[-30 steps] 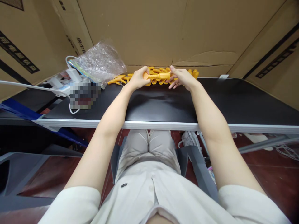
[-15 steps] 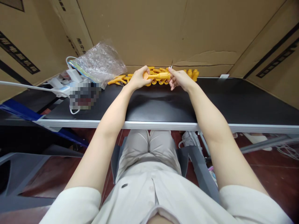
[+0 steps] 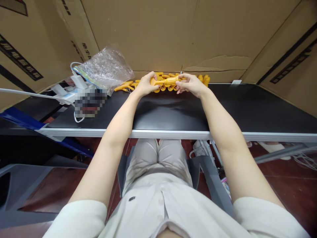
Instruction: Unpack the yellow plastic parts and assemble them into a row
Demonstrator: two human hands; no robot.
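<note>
Between my two hands, above the back of the black table, is a yellow plastic piece with a rounded left end, a thin ridged shaft and a thicker barrel on the right. My left hand pinches its rounded end between thumb and fingers. The fingers of my right hand are closed around the barrel's right end. Just behind and below lie several more yellow pieces, among them round open-ended ones, partly covered by my hands. Left of my left hand lie branched yellow pieces. Yellow cylinders stand past my right hand.
A clear plastic bag lies at the back left beside a white power strip with plugs and cables. A blurred-out dark object sits in front of it. Cardboard walls the table's back and sides.
My right hand has shifted its grip on the barrel: its fingers now curl further round the end. The yellow piece and my left hand have moved slightly left.
</note>
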